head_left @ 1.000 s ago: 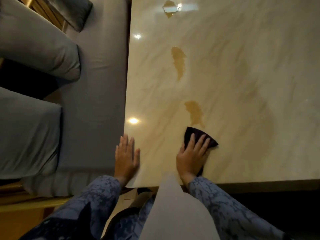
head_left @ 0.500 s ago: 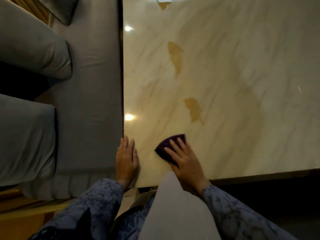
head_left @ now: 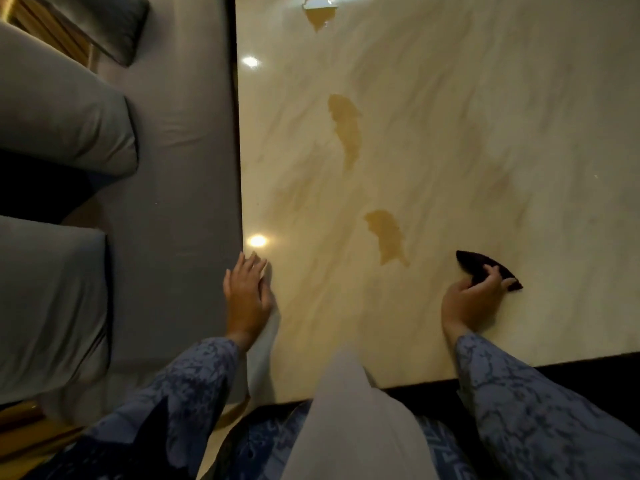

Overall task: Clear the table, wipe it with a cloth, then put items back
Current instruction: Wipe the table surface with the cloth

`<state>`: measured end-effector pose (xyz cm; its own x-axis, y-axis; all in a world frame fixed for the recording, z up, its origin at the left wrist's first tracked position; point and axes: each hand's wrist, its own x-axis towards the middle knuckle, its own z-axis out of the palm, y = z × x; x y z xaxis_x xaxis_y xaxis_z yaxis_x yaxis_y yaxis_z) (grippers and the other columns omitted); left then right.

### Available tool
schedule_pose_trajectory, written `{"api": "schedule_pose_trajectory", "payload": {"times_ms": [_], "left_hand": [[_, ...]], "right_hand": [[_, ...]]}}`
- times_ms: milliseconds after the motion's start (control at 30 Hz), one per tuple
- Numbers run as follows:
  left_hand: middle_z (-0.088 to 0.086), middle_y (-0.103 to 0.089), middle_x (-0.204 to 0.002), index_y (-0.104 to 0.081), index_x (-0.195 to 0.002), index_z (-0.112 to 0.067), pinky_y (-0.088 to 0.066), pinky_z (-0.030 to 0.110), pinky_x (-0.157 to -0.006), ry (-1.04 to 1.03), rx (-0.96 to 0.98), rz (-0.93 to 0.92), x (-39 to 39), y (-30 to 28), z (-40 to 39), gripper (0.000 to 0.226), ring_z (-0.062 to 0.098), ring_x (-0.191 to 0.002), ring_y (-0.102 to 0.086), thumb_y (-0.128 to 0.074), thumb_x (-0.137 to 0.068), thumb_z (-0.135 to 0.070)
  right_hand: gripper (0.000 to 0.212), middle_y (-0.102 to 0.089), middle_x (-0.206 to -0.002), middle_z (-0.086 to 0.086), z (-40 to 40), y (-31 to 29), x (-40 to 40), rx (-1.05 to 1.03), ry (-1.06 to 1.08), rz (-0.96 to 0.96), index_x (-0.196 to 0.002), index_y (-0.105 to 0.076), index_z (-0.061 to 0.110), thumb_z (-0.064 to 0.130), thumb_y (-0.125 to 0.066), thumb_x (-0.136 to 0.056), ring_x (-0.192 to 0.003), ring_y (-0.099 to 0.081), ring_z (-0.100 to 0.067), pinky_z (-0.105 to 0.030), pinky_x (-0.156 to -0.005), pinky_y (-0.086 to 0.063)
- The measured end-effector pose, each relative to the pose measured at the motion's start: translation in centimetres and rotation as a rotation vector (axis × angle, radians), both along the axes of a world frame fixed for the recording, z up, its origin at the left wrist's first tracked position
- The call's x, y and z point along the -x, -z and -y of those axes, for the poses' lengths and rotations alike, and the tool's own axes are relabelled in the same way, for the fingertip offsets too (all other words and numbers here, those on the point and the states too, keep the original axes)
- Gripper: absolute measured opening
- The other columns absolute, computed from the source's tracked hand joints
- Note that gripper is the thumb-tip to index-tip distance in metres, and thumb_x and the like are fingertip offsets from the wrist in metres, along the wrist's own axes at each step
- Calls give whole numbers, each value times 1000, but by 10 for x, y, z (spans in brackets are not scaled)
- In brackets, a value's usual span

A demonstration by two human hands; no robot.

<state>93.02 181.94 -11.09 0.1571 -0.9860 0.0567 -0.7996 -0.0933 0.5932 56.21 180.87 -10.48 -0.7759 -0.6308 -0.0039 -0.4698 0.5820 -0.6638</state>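
A glossy cream marble table [head_left: 467, 133] fills the right of the view. My right hand [head_left: 471, 303] presses a small dark cloth [head_left: 479, 268] flat on the tabletop near the front edge, fingers curled over it. My left hand [head_left: 246, 296] rests flat on the table's front left corner, fingers together, holding nothing. Several brownish patches mark the surface, one [head_left: 386, 235] just left of the cloth and another [head_left: 346, 128] farther back.
A grey sofa [head_left: 173, 168] with thick cushions [head_left: 52, 109] runs along the table's left side, close to its edge. A dark cushion [head_left: 114, 22] lies at the far left. Dark floor shows below the table's front edge. Ceiling lights reflect on the tabletop.
My right hand has swept the cloth to the right along the front of the table, after first sliding it left. My left hand has stayed on the corner.
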Motion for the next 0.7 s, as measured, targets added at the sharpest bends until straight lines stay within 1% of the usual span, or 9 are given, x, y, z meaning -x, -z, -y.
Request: {"api": "schedule_pose_trajectory", "payload": {"times_ms": [67,200,300,367,400,433,500,600,700], "left_hand": [[8,-44,-149,-57,-132,-13,-11,52,-118,87,-23,-21,-9,0,29,47,24,-145,-27,-44,-87,-17],[9,-38,-153,-53,-136,-14,-4,46,-121,194,-68,-38,-15,-2,67,53,24,-147,-21,-45,-84,-18],[12,-37,-153,-52,-137,-10,-6,45,-121,314,-70,-16,-20,-1,98,54,27,-147,-20,-45,-85,-22],[11,-39,-151,-53,-136,-9,-11,48,-121,423,-59,-14,-30,6,133,49,27,-147,-22,-43,-91,-28],[10,-40,-151,-54,-135,-10,-12,47,-121,413,-31,-11,-29,5,134,47,25,-147,-22,-42,-95,-31],[8,-41,-151,-54,-135,-11,-12,46,-121,446,-37,-27,-31,11,150,46,23,-147,-22,-42,-97,-33],[6,-39,-152,-52,-137,-12,-12,42,-122,453,-8,29,-31,13,154,44,20,-148,-20,-44,-99,-32],[6,-38,-153,-49,-140,-12,-16,44,-121,460,37,111,-30,18,153,48,21,-148,-20,-45,-97,-31],[8,-39,-152,-49,-141,-10,-20,46,-119,456,36,120,-29,17,153,50,22,-148,-21,-44,-96,-32]], "right_hand": [[41,-26,-156,-20,21,5,-22,28,62,15,-136,-46,11,21,-39,-97,-140,-35,-35,-49,-100,-45],[45,-20,-158,-21,57,1,-74,-41,65,10,-141,-42,15,25,-43,-98,-136,-39,-37,-48,-87,-50],[49,-18,-158,-24,95,2,-120,-49,8,2,-144,-39,14,22,-48,-97,-141,-27,-40,-52,-98,-47],[51,-23,-157,-22,129,7,-155,-77,-66,-34,-145,-41,14,23,-50,-95,-145,-16,-44,-57,-109,-33],[52,-25,-157,-19,135,5,-165,-113,-180,-90,-145,-42,14,26,-50,-95,-146,-8,-45,-58,-115,-22],[53,-25,-158,-16,146,9,-177,-166,-233,-156,-146,-42,16,31,-48,-95,-146,-2,-45,-58,-118,-12],[53,-24,-158,-15,154,13,-192,-222,-346,-268,-146,-42,22,43,-42,-97,-146,0,-47,-57,-119,-4],[53,-29,-156,-15,150,18,-196,-248,-427,-367,-145,-44,25,50,-34,-99,-145,-8,-47,-55,-119,-7],[51,-34,-155,-13,130,19,-179,-219,-495,-360,-144,-47,21,42,-35,-99,-146,-14,-42,-57,-117,-17]]}}
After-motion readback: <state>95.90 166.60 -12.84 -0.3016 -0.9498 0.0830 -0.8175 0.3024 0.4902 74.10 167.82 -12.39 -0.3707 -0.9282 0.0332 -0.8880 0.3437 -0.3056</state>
